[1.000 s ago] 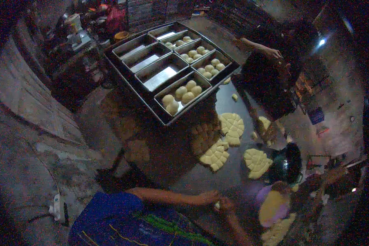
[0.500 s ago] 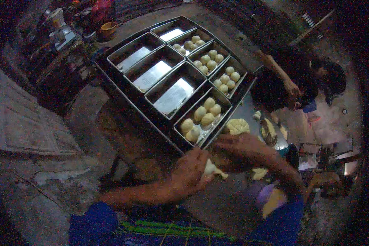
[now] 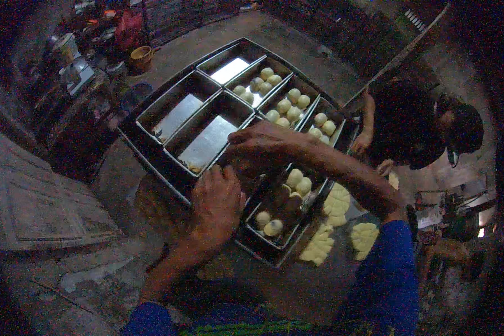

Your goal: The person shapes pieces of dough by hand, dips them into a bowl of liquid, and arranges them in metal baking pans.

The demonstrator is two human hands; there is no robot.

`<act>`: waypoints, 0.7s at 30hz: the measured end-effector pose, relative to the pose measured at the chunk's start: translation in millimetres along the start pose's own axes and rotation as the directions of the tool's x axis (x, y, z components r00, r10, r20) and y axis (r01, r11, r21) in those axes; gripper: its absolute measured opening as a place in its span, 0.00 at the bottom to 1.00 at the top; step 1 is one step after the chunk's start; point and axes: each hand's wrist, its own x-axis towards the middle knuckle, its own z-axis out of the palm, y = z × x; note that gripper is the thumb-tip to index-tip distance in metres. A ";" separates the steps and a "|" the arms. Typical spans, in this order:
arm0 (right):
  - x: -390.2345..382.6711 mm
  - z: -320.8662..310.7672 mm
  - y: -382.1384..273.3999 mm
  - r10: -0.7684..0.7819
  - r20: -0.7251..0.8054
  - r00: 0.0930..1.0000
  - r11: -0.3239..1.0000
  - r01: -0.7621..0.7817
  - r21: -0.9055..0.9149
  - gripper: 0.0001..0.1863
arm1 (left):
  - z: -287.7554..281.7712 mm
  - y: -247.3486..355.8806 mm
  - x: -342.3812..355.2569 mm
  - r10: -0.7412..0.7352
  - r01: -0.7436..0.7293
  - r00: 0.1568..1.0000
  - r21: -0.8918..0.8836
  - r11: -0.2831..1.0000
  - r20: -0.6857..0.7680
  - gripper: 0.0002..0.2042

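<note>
My left hand (image 3: 217,204) has curled fingers at the near rim of a metal tin in the large dark tray (image 3: 148,157); whatever it grips is hidden. My right hand (image 3: 257,143) reaches over the middle of the tray, fingers bent down into or over a tin they mostly hide; its contents are unclear. Two tins (image 3: 207,143) to the left show bare shiny bottoms. Pale dough balls (image 3: 295,178) lie in the nearest right tin, partly shaded by my arm, and in several tins farther back (image 3: 295,98).
Scored dough slabs (image 3: 336,204) lie on the work surface right of the tray. Another person (image 3: 403,123) in dark clothing works at the right, a hand (image 3: 361,143) near the tray. At the back left are an orange basket (image 3: 141,55), a red bag (image 3: 129,28) and cluttered utensils.
My hands have risen from near my body onto the tray. A pale lump seen in my left hand is now out of sight. My right hand has moved up and left.
</note>
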 end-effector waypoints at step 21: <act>-16.5 -42.3 -9.6 0.274 0.196 0.942 0.957 -0.287 0.040 0.33 | 11.5 -2.4 16.9 0.094 -0.130 0.973 -0.162 0.978 -0.209 0.19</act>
